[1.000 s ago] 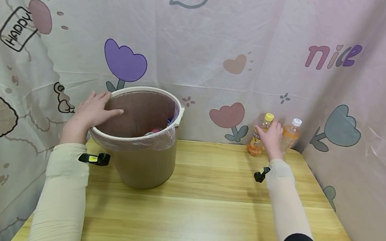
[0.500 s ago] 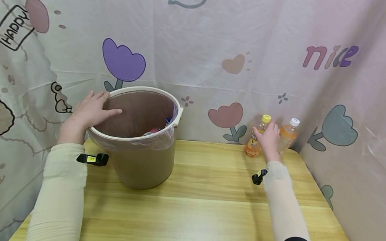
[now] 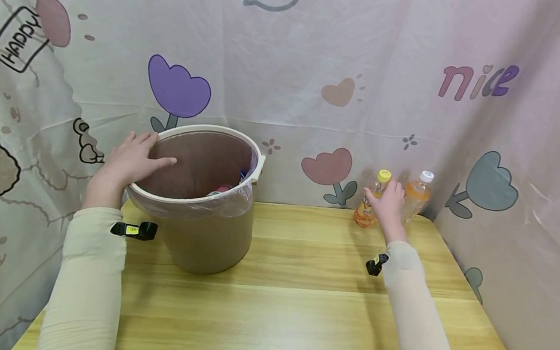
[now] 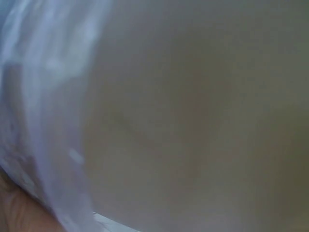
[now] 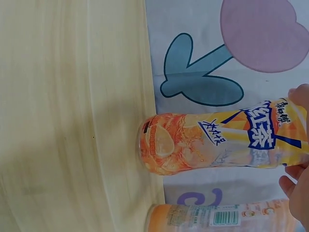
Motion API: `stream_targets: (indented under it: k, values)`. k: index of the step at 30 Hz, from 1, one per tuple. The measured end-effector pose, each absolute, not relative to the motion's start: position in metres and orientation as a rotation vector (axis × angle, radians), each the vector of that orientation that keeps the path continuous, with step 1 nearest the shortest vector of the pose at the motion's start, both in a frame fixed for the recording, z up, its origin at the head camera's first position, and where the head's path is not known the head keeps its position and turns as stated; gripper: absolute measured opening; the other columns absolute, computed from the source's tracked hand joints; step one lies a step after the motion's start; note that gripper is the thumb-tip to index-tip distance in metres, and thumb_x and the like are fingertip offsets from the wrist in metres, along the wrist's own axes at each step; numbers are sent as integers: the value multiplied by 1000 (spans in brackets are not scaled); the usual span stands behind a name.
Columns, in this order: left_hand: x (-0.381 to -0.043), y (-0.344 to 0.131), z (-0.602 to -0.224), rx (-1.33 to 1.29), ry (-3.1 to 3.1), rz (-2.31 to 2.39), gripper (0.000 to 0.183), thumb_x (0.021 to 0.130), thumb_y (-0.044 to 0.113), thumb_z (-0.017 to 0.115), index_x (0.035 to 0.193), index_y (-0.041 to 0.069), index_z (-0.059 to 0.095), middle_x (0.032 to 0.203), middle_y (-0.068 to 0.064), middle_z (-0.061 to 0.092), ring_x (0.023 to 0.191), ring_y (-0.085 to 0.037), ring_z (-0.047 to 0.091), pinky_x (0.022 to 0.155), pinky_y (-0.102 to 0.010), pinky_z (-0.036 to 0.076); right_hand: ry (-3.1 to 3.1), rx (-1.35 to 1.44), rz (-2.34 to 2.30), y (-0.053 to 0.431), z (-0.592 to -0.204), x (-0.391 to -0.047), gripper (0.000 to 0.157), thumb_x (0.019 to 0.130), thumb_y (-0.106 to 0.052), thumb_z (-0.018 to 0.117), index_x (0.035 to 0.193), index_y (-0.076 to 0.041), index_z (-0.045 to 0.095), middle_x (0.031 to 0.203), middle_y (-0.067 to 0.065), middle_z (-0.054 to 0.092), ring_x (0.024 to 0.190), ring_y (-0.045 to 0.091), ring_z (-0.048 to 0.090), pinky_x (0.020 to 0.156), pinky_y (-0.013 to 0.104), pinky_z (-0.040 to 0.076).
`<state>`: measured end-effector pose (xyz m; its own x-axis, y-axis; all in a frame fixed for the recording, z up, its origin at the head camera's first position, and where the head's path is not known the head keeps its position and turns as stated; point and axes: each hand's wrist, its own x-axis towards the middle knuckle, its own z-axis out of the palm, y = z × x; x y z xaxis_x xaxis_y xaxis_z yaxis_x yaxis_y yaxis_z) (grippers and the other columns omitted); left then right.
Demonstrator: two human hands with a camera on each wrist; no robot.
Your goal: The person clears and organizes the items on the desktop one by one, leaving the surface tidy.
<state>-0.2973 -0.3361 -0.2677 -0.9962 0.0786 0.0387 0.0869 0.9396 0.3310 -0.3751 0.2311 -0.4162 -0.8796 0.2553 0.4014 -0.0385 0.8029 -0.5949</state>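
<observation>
In the head view my left hand rests on the left rim of a brown bin, fingers fairly straight, thumb reaching over the opening. Only a bit of that hand shows in the left wrist view, beside the clear liner. At the back right, my right hand holds a yellow-capped iced tea bottle, thumb on one side and fingers on the other. Its yellow and orange label faces the right wrist camera. A white-capped bottle with an orange label stands just right of that hand.
A few pieces of rubbish, red and blue, lie inside the bin. The wooden table meets a printed curtain along its back, and the cloth also hangs at both sides.
The yellow-capped bottle's cap has come slightly lower and left, together with my right hand. My left hand stays on the bin rim. The head view has shifted a little.
</observation>
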Motion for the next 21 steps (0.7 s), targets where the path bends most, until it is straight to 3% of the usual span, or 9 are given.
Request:
stream_targets:
  k: [9,16,21]
  values:
    - [-296,-337,-268,-126,-3068,-531,96,94,62,47,154,-2,10,159,-31,9,146,-52,-8,111,-76,2,-2523,-120,832,228,-418,-365,78,87,-35,72,142,5,33,125,28,48,120,44,44,107,58,36]
    - [-297,-337,-269,-130,-3062,-530,96,93,62,47,154,-3,11,159,-32,10,146,-53,-7,110,-76,2,-2498,-59,738,224,-423,-353,75,86,-34,73,137,7,38,120,28,52,115,44,48,103,58,39]
    - [-297,-337,-269,-134,-3062,-519,95,94,61,47,154,-3,11,159,-32,11,146,-53,-7,110,-77,2,-2480,24,683,216,-427,-343,78,82,-30,78,136,10,38,126,32,51,119,48,47,108,58,36]
